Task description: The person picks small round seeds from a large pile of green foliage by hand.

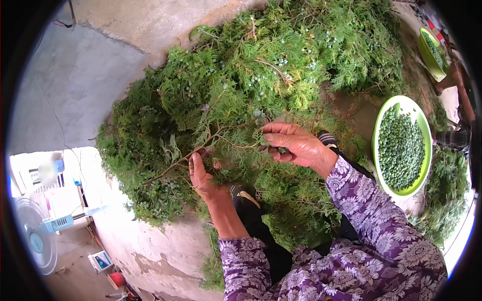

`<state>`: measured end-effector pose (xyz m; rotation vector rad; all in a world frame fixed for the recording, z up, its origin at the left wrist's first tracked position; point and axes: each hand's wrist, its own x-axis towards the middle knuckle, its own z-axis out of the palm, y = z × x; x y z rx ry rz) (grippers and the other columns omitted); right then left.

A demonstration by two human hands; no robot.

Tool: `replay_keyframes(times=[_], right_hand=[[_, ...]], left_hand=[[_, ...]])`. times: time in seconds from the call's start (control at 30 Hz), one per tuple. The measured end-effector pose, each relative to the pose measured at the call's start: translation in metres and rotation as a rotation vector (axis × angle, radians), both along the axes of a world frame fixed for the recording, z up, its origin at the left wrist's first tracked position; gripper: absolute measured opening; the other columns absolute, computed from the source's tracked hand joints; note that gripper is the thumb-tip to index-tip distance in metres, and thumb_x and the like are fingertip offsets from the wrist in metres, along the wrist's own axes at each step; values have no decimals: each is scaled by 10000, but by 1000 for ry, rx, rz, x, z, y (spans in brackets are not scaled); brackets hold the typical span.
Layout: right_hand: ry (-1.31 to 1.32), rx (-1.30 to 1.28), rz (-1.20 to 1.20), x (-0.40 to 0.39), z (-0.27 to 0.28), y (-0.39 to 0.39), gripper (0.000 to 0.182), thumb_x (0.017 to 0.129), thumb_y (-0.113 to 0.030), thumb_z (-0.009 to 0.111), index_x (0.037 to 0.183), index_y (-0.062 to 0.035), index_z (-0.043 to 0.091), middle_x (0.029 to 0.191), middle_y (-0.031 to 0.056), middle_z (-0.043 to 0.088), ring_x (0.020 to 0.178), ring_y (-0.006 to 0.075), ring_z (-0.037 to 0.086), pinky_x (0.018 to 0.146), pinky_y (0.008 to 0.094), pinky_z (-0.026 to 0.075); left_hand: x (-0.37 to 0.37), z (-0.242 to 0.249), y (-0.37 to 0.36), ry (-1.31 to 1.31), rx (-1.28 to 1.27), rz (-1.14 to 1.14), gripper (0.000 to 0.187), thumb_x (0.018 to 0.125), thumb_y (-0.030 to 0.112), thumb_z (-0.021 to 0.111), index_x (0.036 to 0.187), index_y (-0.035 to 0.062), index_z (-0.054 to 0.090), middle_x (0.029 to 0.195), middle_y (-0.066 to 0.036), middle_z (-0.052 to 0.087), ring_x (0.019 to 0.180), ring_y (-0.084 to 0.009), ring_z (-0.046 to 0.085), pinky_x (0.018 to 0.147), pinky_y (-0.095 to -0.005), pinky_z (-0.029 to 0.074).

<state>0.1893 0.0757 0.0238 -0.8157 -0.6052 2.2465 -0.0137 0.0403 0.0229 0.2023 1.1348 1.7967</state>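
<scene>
My left hand (202, 176) is closed around a thin brown conifer branch (218, 134) with sparse green side twigs. The branch slants up to the right, above a heap of cut greenery. At its right side, my right hand (297, 144) pinches a small green sprig (258, 136) between thumb and fingers. Something dark shows under the curled fingers, perhaps small cones, but I cannot make it out. A few round blue-green cones (258, 114) are just above the right fingertips.
A big pile of leafy conifer branches (221, 75) spreads ahead and around my feet. On the right stands a lime-green basin (407, 192) of small green cones (401, 148). Farther off is another basin (438, 74) near a person's limb (454, 80). A fan (36, 242) stands at left.
</scene>
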Motion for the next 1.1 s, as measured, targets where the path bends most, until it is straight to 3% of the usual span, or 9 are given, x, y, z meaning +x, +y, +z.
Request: replay_keyframes(times=[0.3, 0.37, 0.47, 0.53, 0.73, 0.77, 0.83, 0.9, 1.1], right_hand=[[108, -86, -4, 3, 0, 3, 170, 817, -144, 586, 947, -57, 521, 739, 35, 561, 530, 81, 503, 381, 172, 325], [97, -85, -9, 1, -3, 2, 153, 820, -133, 577, 940, -55, 520, 732, 37, 561, 520, 81, 499, 377, 173, 321], [-38, -20, -59, -4, -8, -1, 149, 812, -119, 570, 926, -29, 536, 706, 40, 570, 533, 87, 516, 387, 195, 353], [-500, 290, -48, -7, -1, -4, 168, 791, -129, 570, 892, 5, 560, 652, 42, 568, 532, 92, 528, 418, 218, 393], [-937, 679, 135, -4, -9, 0, 175, 766, -146, 564, 808, 23, 577, 603, 56, 561, 454, 97, 507, 414, 225, 396], [-937, 681, 135, -2, -8, 1, 175, 766, -146, 564, 808, 23, 577, 603, 56, 561, 454, 97, 507, 414, 225, 396], [-498, 194, 161, 1, -4, 3, 156, 753, -137, 573, 774, 18, 569, 594, 58, 562, 445, 93, 499, 389, 226, 376], [-452, 198, 202, 3, 14, 0, 151, 749, -137, 577, 753, 13, 561, 589, 54, 556, 445, 89, 494, 384, 226, 368], [-512, 269, 271, 9, 11, 0, 159, 745, -136, 582, 779, 16, 548, 594, 48, 551, 449, 83, 492, 379, 227, 363]], left_hand=[[0, 1, 0, 80, 38, -80, 236, 864, 238, 513, 1036, 79, 539, 858, -68, 596, 684, -133, 567, 509, -227, 464], [1, 3, 1, 35, -7, -6, 223, 871, 252, 500, 1009, 82, 540, 847, -65, 586, 612, -127, 540, 492, -239, 452], [-22, -5, -5, -138, 109, -162, 205, 873, 265, 495, 962, 86, 542, 818, -60, 570, 535, -123, 493, 481, -253, 434], [-19, -4, -5, -162, 76, -114, 200, 864, 279, 511, 921, 89, 542, 768, -56, 555, 490, -118, 449, 460, -242, 402], [1, 14, -4, 67, -121, 74, 202, 847, 286, 542, 916, 96, 545, 741, -48, 553, 482, -109, 427, 440, -208, 367], [-2, 11, -4, 62, -101, 78, 199, 847, 285, 542, 912, 97, 543, 740, -44, 551, 474, -107, 419, 436, -209, 366], [-8, 8, -5, 58, -78, 85, 196, 848, 284, 542, 909, 97, 541, 740, -40, 549, 465, -105, 410, 432, -210, 365], [-13, 7, -7, -56, -82, 45, 205, 850, 291, 539, 915, 97, 535, 733, -36, 544, 464, -99, 404, 424, -209, 364], [-11, 7, -7, 16, -95, -18, 204, 866, 294, 510, 926, 100, 522, 744, -37, 535, 453, -95, 398, 425, -204, 369]])
